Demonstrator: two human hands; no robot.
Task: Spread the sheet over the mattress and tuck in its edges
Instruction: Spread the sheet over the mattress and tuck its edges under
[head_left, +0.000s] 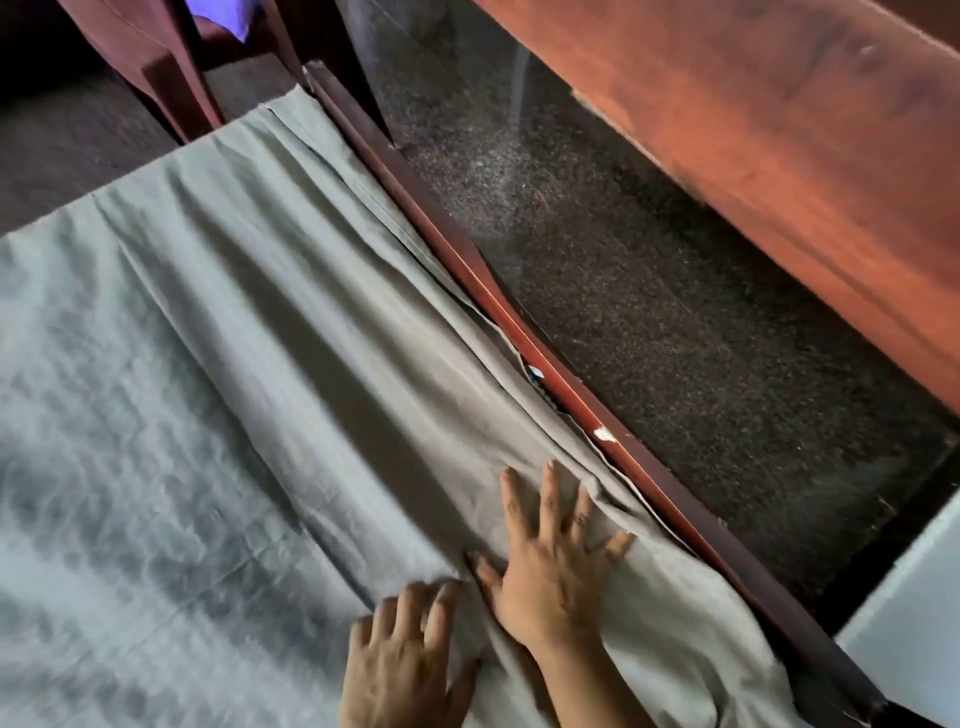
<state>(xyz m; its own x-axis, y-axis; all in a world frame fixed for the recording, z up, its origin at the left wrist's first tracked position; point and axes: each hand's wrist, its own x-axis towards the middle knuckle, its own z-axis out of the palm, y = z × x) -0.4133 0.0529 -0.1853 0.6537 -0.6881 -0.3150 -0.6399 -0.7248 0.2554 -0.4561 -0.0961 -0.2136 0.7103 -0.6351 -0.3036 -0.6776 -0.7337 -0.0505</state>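
Observation:
A pale grey-green sheet (218, 332) lies spread over the mattress and fills the left and middle of the head view. Long folds run along its right edge, beside the dark red wooden bed rail (545, 364). My right hand (556, 561) lies flat on the sheet near that edge, fingers spread, with a ring on one finger. My left hand (405, 654) rests flat on the sheet just to its left, fingers apart. Neither hand grips the cloth. The mattress itself is hidden under the sheet.
Dark speckled floor (649, 291) lies right of the rail. A reddish-brown wooden piece (779, 130) crosses the upper right. Dark wooden furniture legs (171, 78) stand beyond the far end. A pale surface (914, 597) shows at the lower right.

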